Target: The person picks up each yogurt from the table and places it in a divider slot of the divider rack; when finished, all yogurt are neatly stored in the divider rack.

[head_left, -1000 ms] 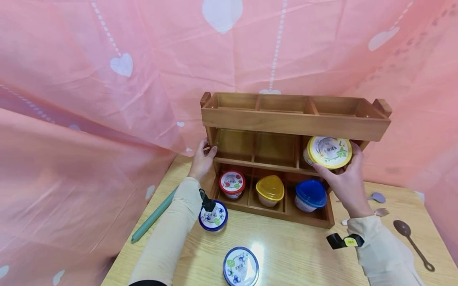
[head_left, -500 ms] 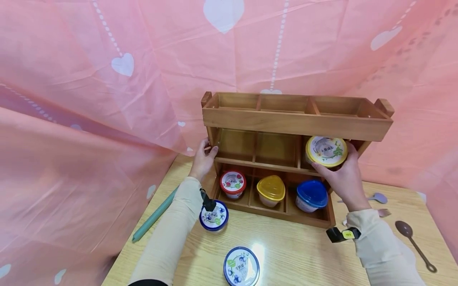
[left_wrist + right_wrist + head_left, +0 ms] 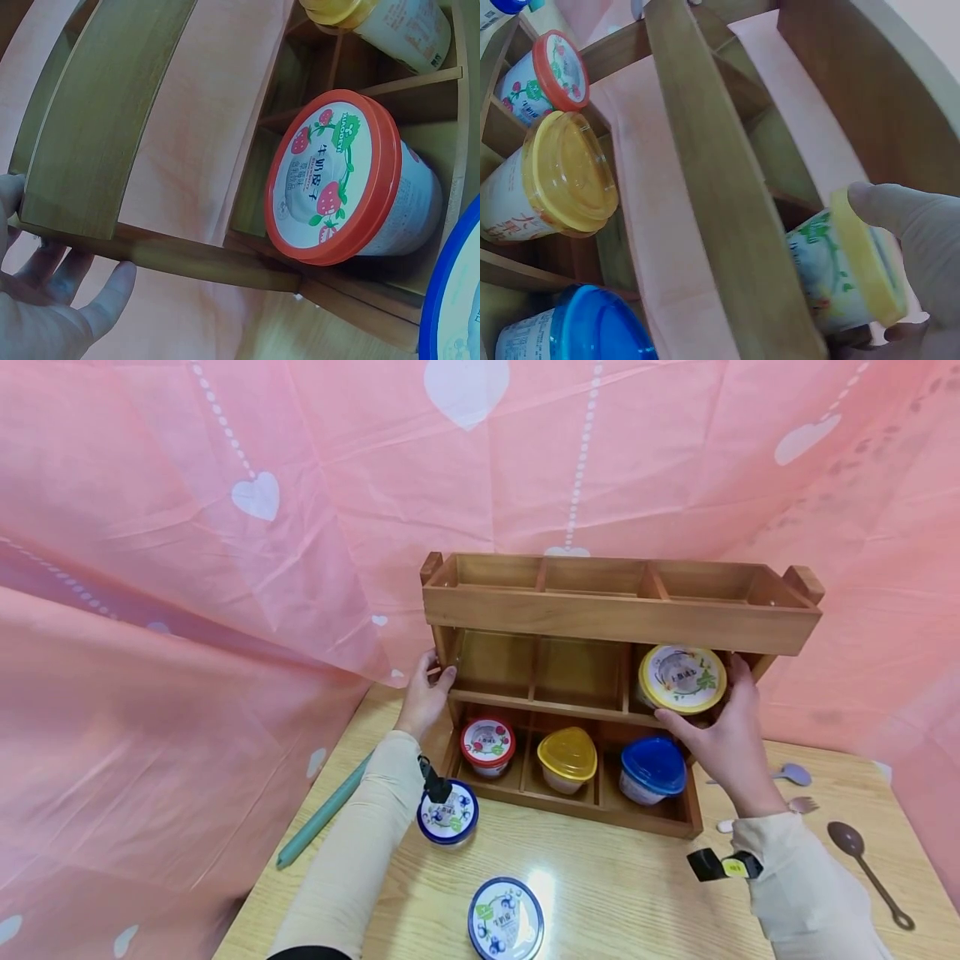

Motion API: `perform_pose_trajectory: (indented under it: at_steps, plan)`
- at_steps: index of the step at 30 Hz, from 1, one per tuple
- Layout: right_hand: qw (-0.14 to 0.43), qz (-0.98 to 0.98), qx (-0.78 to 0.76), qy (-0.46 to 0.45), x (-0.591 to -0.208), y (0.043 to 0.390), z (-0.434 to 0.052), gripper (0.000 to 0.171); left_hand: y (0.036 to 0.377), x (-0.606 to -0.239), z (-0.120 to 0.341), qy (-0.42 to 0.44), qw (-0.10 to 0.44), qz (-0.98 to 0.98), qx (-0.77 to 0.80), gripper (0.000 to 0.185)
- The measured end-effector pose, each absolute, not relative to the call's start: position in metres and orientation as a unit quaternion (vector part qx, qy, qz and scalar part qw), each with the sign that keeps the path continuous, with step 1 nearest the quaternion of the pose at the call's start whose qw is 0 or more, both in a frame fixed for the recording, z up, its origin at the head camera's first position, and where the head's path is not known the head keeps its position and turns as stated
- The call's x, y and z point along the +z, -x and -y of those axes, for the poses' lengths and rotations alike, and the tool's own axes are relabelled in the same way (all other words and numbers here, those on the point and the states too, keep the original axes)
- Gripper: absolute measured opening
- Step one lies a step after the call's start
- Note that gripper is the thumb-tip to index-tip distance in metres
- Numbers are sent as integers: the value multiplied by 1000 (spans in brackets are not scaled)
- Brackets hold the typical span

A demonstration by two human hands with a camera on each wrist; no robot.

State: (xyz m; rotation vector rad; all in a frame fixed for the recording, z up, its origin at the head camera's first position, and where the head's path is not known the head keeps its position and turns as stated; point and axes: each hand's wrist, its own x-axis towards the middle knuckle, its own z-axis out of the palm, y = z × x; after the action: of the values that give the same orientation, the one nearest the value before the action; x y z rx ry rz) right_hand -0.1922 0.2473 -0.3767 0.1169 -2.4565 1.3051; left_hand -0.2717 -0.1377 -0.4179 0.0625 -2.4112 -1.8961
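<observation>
My left hand [image 3: 426, 693] grips the left side of a wooden tiered rack [image 3: 622, 618]; in the left wrist view its thumb and fingers lie around the side board. At the rack's right, my right hand [image 3: 723, 743] holds a round tub with a yellow-rimmed lid [image 3: 683, 679], which sits in the right compartment of the middle tier, tilted toward me. In the right wrist view the thumb presses the lid's rim and other fingers show at its lower edge. Below stand a red-lidded tub [image 3: 487, 743], a yellow-lidded tub [image 3: 567, 756] and a blue-lidded tub [image 3: 653, 768], one per compartment.
Two tubs with dark blue rims, one by the rack [image 3: 447, 812] and one nearer [image 3: 506, 918], stand on the wooden table [image 3: 600, 893]. A green rod [image 3: 322, 818] lies left; a brown spoon [image 3: 847, 839], a fork [image 3: 802, 805] and a purple utensil [image 3: 792, 773] lie right. Pink cloth hangs behind.
The yellow-rimmed tub has moved slightly left and deeper into the right compartment. My right thumb has slid to the lid's lower edge. The left hand has stayed on the rack.
</observation>
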Motion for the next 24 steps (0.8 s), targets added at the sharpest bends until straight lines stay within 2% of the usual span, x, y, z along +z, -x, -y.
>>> perform_pose_trajectory:
  at_steps: [12,24]
  plan:
    - [151,891,428,-29,-361,134,-243,106,273,-418,137,-20,44,783,-621,46]
    - [141,883,436,-100,-366,108,-228,101,272,-417,137,-20,37,784,-619,47]
